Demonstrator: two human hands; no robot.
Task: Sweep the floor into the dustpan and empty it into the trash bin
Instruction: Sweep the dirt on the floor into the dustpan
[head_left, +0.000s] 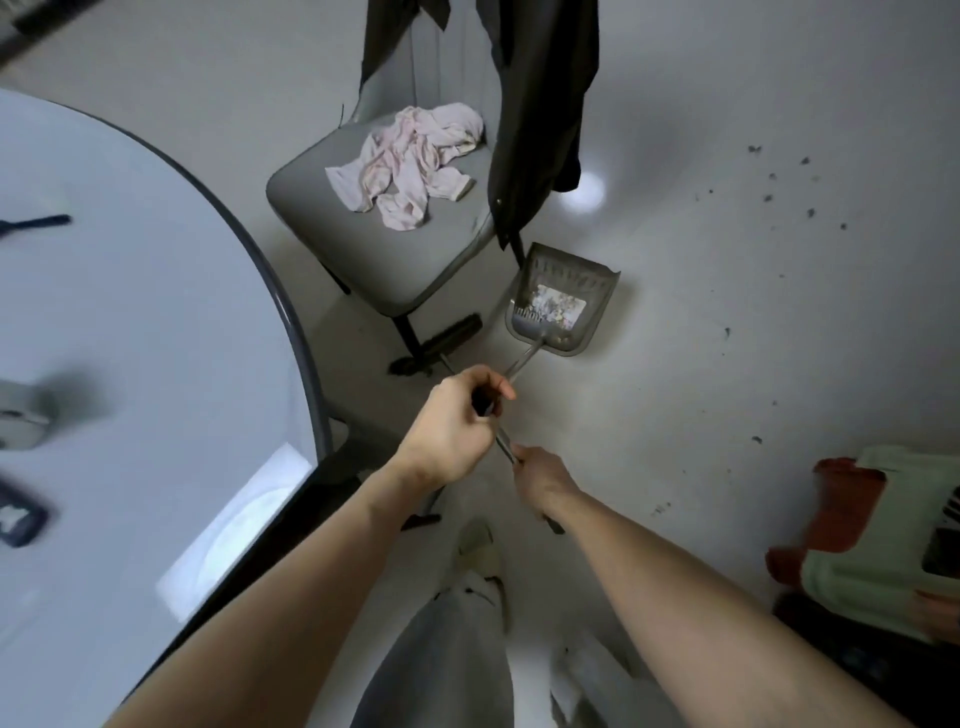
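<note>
Fingers (470, 410) of left hand hold the dustpan (558, 304) handle, right hand (543, 475) the broom (447, 340); I must sweep the right-side debris (779, 192) next.

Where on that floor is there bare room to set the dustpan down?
Bare floor lies right of the dustpan, short of the crumbs. It is crowded left, where the broom lies under the chair beside the table.

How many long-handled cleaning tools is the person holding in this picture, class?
2. The dustpan sits on the floor beside the chair. The broom has its head under the chair's front edge. The handles cross at the left hand and right hand.
</note>
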